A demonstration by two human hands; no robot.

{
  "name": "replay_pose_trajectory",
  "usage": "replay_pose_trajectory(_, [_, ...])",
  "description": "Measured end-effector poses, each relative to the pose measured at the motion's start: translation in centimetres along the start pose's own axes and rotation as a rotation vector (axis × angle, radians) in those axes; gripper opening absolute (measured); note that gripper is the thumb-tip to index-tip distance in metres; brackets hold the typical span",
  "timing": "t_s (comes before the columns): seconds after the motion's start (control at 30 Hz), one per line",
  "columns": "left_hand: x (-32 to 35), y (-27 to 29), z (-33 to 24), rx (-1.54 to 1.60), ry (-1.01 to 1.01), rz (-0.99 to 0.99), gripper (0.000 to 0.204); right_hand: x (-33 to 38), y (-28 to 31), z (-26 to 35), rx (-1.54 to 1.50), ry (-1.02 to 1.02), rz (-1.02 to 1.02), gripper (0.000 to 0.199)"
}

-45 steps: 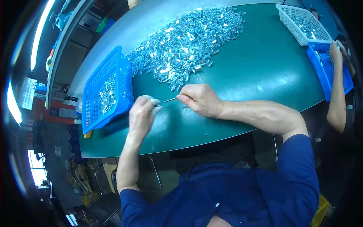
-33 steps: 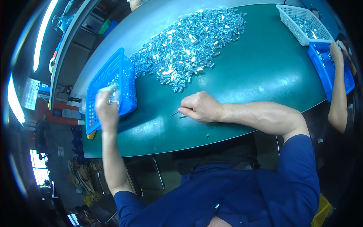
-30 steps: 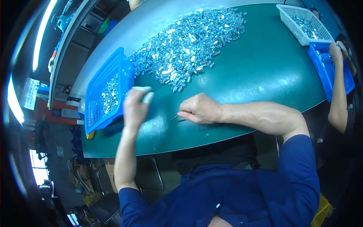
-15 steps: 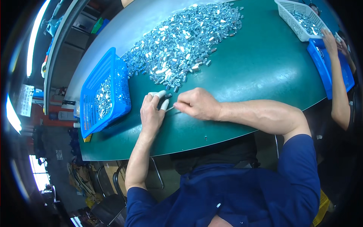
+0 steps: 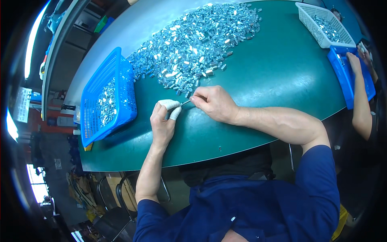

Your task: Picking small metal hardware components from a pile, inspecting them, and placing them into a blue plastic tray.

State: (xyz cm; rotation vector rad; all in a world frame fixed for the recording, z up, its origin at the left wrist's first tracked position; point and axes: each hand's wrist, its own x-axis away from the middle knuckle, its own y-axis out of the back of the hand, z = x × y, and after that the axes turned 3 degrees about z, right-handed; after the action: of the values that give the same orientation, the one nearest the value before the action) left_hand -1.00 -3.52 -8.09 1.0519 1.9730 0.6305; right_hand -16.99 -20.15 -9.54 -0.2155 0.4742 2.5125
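My left hand (image 5: 163,121) rests on the green table (image 5: 274,76), its fingertips wrapped in white tape and pinched at a small shiny metal part I can barely make out. My right hand (image 5: 213,103) lies just to the right, fingers closed on a thin metal tool (image 5: 186,103) whose tip points at the left fingertips. A big heap of small shiny metal parts (image 5: 193,44) spreads just beyond both hands. A blue mesh basket (image 5: 105,97) with several of the same parts stands to the left of my left hand.
At the far right a white mesh basket (image 5: 324,25) holds more metal parts, with a blue tray (image 5: 348,74) below it. Another person's forearm (image 5: 360,101) reaches over that tray. Chairs and clutter sit under the table's near edge.
My left hand reached out to the blue basket, then came back to meet the tool tip by my right hand. The right hand stayed almost still.
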Motion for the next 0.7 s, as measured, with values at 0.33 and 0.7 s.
replay_pose_trajectory(0.33, [0.2,-0.1,-0.2,0.075,-0.050,0.002,0.018,-0.2,0.3,0.1,0.015,-0.027,0.153,0.043])
replay_pose_trajectory(0.7, [0.2,-0.8,-1.5,0.118,0.001,0.116,0.025,-0.1,-0.1,-0.2,-0.095,-0.112,0.176,0.044])
